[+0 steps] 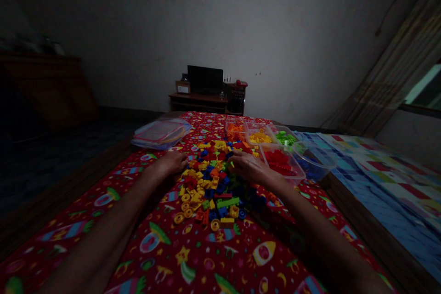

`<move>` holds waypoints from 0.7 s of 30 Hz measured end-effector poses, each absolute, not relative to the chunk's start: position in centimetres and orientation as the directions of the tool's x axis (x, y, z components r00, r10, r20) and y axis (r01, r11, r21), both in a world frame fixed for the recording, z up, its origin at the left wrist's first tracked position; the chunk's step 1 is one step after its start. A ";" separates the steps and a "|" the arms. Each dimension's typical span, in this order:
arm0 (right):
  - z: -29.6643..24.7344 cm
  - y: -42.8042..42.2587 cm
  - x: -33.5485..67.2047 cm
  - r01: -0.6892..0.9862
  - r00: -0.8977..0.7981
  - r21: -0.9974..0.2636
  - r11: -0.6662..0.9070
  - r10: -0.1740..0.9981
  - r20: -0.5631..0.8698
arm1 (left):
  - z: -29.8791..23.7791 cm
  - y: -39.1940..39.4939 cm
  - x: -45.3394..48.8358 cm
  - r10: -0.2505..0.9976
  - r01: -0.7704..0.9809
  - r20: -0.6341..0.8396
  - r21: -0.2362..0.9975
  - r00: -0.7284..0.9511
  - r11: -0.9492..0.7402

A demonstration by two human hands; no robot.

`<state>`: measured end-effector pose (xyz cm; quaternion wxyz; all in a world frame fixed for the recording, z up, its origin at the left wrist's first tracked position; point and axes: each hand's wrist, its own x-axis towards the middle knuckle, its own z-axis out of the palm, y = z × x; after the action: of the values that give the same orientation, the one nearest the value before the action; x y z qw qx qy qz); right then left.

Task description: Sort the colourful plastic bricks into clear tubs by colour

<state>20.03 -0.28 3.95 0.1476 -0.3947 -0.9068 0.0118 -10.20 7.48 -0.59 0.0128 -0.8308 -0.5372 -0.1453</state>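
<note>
A heap of mixed toy building bricks [206,179] in yellow, red, blue, green and orange is spread over the red patterned cloth [220,257]. At the heap's left edge is my left hand [175,161], its fingers curled in; whatever they hold, if anything, is hidden. Over the right side of the heap reaches my right hand [248,166], fingers bent and drawn together at the bricks. A small yellowish brick [232,164] shows at its fingertips. Right beside this hand stands a clear plastic box of red bricks [278,162].
Behind the red box are clear boxes with orange bricks [236,131], yellow bricks [260,137] and green bricks [285,138]. A round tub [319,161] holds blue bricks. Stacked clear lids [160,133] lie at the back left. A monitor [205,78] stands against the wall.
</note>
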 end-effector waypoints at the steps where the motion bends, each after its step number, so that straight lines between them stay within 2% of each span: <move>1: 4.2 -0.3 20.2 0.718 -0.639 -0.147 0.681 0.727 0.250 | 0.0 7.0 -9.7 0.918 0.921 0.156 0.089 0.363 -0.379; 3: 4.6 -0.5 20.6 0.732 -0.622 -0.176 0.658 0.751 0.222 | 1.2 6.2 -8.5 0.941 0.941 0.013 0.035 0.337 -0.337; 8: 5.5 -0.6 22.1 0.738 -0.600 -0.230 0.634 0.773 0.207 | 3.3 4.7 -5.7 0.919 0.919 -0.060 0.091 0.389 -0.383; 14: 5.2 0.0 22.4 0.807 -0.470 -0.193 0.558 0.805 0.361 | 3.4 4.5 -4.4 0.890 0.874 0.158 0.178 0.427 -0.452; 21: 4.3 -0.3 20.7 0.823 -0.505 -0.126 0.554 0.815 0.283 | 2.7 5.0 -3.3 0.788 0.746 0.352 0.279 0.506 -0.604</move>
<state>20.71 -0.25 4.25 0.1562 -0.4723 -0.8674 -0.0125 -3.34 4.96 2.70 -0.0456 -0.8664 -0.4426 -0.2264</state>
